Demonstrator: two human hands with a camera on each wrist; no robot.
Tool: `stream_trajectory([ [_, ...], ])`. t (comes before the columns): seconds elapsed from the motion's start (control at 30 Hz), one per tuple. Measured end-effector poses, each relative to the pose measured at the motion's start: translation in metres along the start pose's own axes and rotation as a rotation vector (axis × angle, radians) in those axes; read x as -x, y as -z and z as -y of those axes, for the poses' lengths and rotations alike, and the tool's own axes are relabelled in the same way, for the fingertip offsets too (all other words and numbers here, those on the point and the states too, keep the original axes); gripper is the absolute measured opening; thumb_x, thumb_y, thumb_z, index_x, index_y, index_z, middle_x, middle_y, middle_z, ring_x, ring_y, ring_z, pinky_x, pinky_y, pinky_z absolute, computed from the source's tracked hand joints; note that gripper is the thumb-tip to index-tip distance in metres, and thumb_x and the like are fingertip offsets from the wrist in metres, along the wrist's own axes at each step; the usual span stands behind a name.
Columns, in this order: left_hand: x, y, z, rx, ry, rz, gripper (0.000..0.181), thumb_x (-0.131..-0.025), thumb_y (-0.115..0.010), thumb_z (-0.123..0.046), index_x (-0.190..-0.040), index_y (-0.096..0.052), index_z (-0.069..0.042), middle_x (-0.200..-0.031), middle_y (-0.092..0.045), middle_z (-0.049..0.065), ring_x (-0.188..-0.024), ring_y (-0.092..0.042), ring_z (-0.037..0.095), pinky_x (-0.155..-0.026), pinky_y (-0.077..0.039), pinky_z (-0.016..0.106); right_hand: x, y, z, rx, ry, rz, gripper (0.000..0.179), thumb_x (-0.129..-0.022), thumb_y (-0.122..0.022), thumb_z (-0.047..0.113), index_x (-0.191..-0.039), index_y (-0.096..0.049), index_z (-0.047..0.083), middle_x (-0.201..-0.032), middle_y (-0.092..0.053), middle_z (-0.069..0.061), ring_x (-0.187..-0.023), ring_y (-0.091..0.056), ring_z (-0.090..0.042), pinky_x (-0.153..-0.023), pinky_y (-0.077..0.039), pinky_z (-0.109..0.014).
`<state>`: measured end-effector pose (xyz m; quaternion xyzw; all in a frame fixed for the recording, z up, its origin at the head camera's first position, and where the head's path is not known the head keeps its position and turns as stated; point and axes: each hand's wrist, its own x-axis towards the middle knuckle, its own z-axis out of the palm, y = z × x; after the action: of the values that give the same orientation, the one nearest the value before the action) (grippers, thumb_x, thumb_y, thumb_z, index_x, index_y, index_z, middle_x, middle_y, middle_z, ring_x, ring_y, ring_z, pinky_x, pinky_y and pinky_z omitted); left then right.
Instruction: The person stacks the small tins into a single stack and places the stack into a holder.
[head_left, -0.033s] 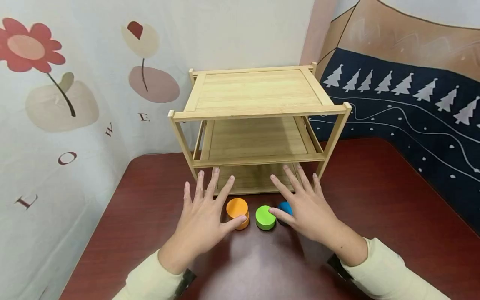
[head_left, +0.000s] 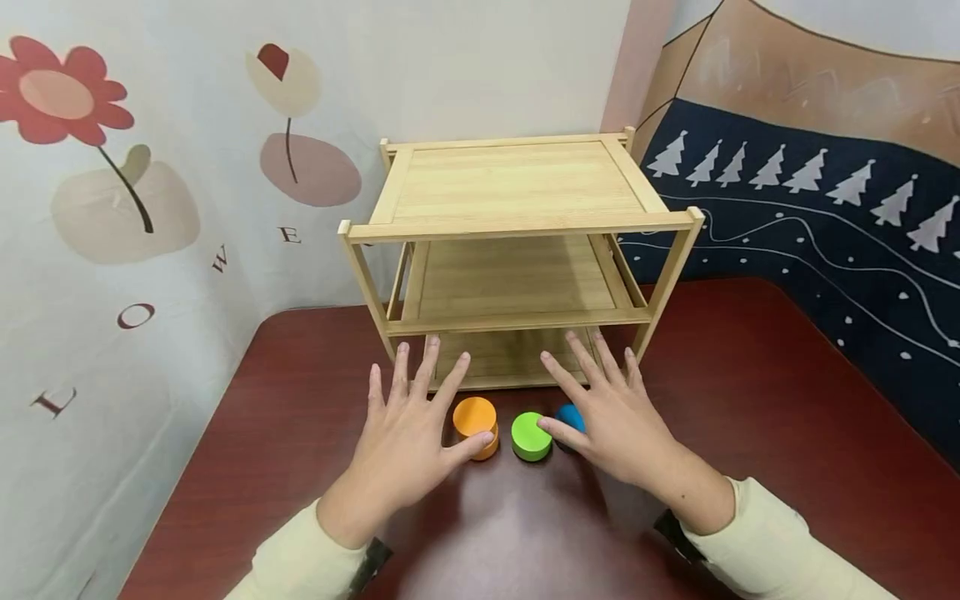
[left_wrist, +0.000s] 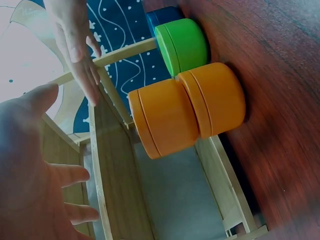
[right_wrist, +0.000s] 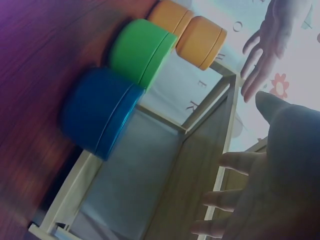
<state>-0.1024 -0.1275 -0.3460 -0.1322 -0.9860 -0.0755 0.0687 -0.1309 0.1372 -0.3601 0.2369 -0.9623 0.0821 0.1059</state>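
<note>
Both hands hover with fingers spread, palms down, holding nothing. My left hand [head_left: 405, 437] is above and left of two stacked orange round lidded jars; its thumb overlaps them in the head view. The upper orange jar [left_wrist: 165, 117] sits on the lower orange jar [left_wrist: 217, 100]. A green lidded jar [head_left: 529, 442] stands to their right. Beyond it is a blue lidded jar [right_wrist: 100, 110], partly hidden behind my right hand [head_left: 622, 425] in the head view. The right thumb tip overlaps the green jar's edge there.
A three-tier wooden shelf [head_left: 517, 183] stands right behind the jars, its front posts near my fingertips. All of it is on a dark red table [head_left: 720, 358]. Printed cloth [head_left: 450, 67] hangs behind and on both sides.
</note>
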Motion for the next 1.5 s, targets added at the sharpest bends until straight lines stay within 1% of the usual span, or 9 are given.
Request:
stream_trajectory([
  [0.2,0.003,-0.001,0.001,-0.012,0.003,-0.013,0.092,-0.085,-0.052,-0.079,-0.159,-0.018,-0.037,-0.170,-0.005,0.006,-0.155,0.002,0.042,-0.118,-0.002,0.070,0.002,0.001,0.003,-0.012,0.011,-0.004,0.076,-0.093,-0.055,0.065,-0.156,-0.035,0.028,-0.166,-0.023,-0.013,-0.153,-0.013,-0.044,-0.116,-0.013,-0.072],
  [0.47,0.005,0.002,0.003,-0.019,0.011,0.003,0.092,-0.085,-0.052,-0.078,-0.159,-0.021,-0.035,-0.170,0.004,0.003,-0.155,0.002,0.042,-0.118,0.001,0.071,0.001,0.000,0.004,-0.007,0.021,-0.007,0.076,-0.092,-0.057,0.064,-0.155,-0.036,0.027,-0.166,-0.024,-0.013,-0.153,-0.015,-0.043,-0.118,-0.013,-0.069],
  [0.63,0.006,0.000,0.003,-0.018,0.006,0.001,0.091,-0.085,-0.050,-0.079,-0.159,-0.023,-0.034,-0.170,-0.004,0.004,-0.156,-0.004,0.039,-0.119,-0.002,0.069,0.001,-0.001,0.004,-0.012,0.035,0.001,0.077,-0.092,-0.057,0.065,-0.155,-0.037,0.027,-0.165,-0.025,-0.013,-0.152,-0.018,-0.044,-0.119,-0.014,-0.067],
  [0.77,0.006,-0.003,0.003,0.056,-0.027,-0.060,0.083,-0.087,-0.059,-0.070,-0.156,-0.034,-0.031,-0.164,-0.029,0.004,-0.151,-0.027,0.033,-0.118,-0.024,0.062,0.001,0.001,0.004,-0.086,0.068,-0.015,0.074,-0.091,-0.064,0.058,-0.154,-0.041,0.025,-0.161,-0.033,-0.013,-0.147,-0.031,-0.042,-0.117,-0.025,-0.065],
  [0.87,0.004,-0.007,0.003,0.143,-0.066,-0.138,0.073,-0.088,-0.066,-0.060,-0.149,-0.045,-0.027,-0.153,-0.046,0.002,-0.140,-0.045,0.028,-0.107,-0.042,0.056,0.000,0.002,0.006,-0.170,0.106,-0.056,0.069,-0.090,-0.072,0.047,-0.150,-0.047,0.023,-0.154,-0.043,-0.012,-0.140,-0.043,-0.038,-0.112,-0.035,-0.064],
  [0.97,0.001,-0.011,0.003,0.233,-0.082,-0.200,0.064,-0.087,-0.071,-0.052,-0.142,-0.052,-0.025,-0.142,-0.055,-0.001,-0.131,-0.053,0.024,-0.098,-0.047,0.054,-0.002,0.001,0.007,-0.220,0.143,-0.104,0.064,-0.088,-0.076,0.038,-0.145,-0.053,0.021,-0.148,-0.051,-0.011,-0.134,-0.050,-0.036,-0.108,-0.041,-0.061],
  [1.03,-0.001,-0.014,0.005,0.280,-0.080,-0.222,0.060,-0.086,-0.074,-0.048,-0.137,-0.055,-0.024,-0.137,-0.058,-0.003,-0.128,-0.055,0.023,-0.098,-0.047,0.054,-0.004,-0.002,0.007,-0.230,0.158,-0.121,0.061,-0.087,-0.078,0.035,-0.142,-0.056,0.020,-0.146,-0.053,-0.010,-0.132,-0.052,-0.034,-0.106,-0.044,-0.058],
  [1.23,-0.005,-0.025,0.009,0.376,-0.047,-0.193,0.056,-0.084,-0.077,-0.045,-0.130,-0.056,-0.021,-0.129,-0.061,-0.003,-0.124,-0.057,0.021,-0.100,-0.046,0.054,-0.007,-0.014,0.009,-0.272,0.178,-0.133,0.054,-0.085,-0.081,0.031,-0.134,-0.063,0.019,-0.141,-0.057,-0.009,-0.129,-0.055,-0.031,-0.106,-0.045,-0.056],
  [1.5,-0.004,-0.040,0.015,0.421,-0.046,-0.140,0.072,-0.076,-0.086,-0.043,-0.133,-0.051,-0.018,-0.127,-0.061,0.001,-0.119,-0.061,0.020,-0.099,-0.051,0.046,-0.007,-0.027,0.013,-0.268,0.224,-0.158,0.047,-0.081,-0.084,0.025,-0.125,-0.070,0.017,-0.133,-0.063,-0.006,-0.120,-0.061,-0.028,-0.099,-0.049,-0.051],
])
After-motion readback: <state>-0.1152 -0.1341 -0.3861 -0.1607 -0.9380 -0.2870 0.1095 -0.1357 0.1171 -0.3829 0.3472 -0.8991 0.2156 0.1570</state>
